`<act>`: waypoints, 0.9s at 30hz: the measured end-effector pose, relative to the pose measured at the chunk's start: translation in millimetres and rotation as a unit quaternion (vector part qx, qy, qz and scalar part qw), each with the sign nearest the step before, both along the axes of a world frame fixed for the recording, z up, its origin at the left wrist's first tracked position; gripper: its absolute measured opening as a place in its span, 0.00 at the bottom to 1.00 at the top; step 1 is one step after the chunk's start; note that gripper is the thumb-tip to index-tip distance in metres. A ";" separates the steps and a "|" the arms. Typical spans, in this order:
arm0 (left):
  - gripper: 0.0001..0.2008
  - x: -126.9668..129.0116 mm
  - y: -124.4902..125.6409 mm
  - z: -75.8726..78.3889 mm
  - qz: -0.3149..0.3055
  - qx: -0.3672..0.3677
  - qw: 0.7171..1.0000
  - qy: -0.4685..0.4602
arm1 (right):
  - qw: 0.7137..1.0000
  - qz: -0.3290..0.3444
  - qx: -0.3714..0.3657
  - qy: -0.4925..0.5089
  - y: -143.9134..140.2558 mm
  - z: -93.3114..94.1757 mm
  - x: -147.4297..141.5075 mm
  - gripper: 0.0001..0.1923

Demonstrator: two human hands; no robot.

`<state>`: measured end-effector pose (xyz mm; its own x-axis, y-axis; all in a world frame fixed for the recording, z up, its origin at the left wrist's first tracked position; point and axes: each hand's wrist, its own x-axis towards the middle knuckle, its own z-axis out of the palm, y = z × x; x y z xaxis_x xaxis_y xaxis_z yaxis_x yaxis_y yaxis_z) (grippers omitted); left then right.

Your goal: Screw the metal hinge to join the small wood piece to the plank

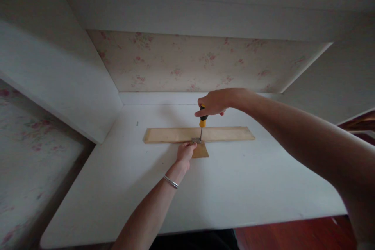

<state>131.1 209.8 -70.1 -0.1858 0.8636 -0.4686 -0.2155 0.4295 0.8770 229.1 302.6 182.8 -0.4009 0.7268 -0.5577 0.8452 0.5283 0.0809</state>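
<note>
My right hand (215, 101) is closed round the black and yellow handle of a screwdriver (202, 123), held upright. Its shaft points straight down, the tip meeting a small metal hinge (195, 139). That hinge lies where a long pale wooden board (228, 133) meets a short wooden piece (200, 150) on the near side. Fingers of my left hand (186, 151) are pressed together at the hinge's near left edge and the short piece. Just what those fingers pinch is partly hidden, though the hinge's edge seems to be under them.
Everything lies on a white desk (249, 187) with raised white panels at left, right and above. A small screw-like object (137, 124) is on the desk, left of the board. Floral wallpaper (175, 62) covers the back. Reddish floor (293, 234) shows below the front edge.
</note>
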 end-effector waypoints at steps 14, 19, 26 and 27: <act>0.05 -0.1 -0.1 -0.8 0.000 0.005 1.000 -0.006 | 1.000 0.014 0.010 -0.024 0.6 -0.2 1.2 0.31; 0.06 -0.2 0.4 -3.9 0.001 0.011 1.000 -0.001 | 1.000 0.011 0.004 0.016 1.1 -0.8 1.2 0.30; 0.06 -0.3 0.9 -6.5 -0.006 0.018 1.000 0.005 | 0.999 0.018 0.035 -0.003 -0.3 0.0 0.4 0.32; 0.07 -0.3 1.0 -7.0 -0.006 0.018 1.000 0.006 | 0.999 0.032 0.039 0.010 -0.6 -0.1 0.5 0.31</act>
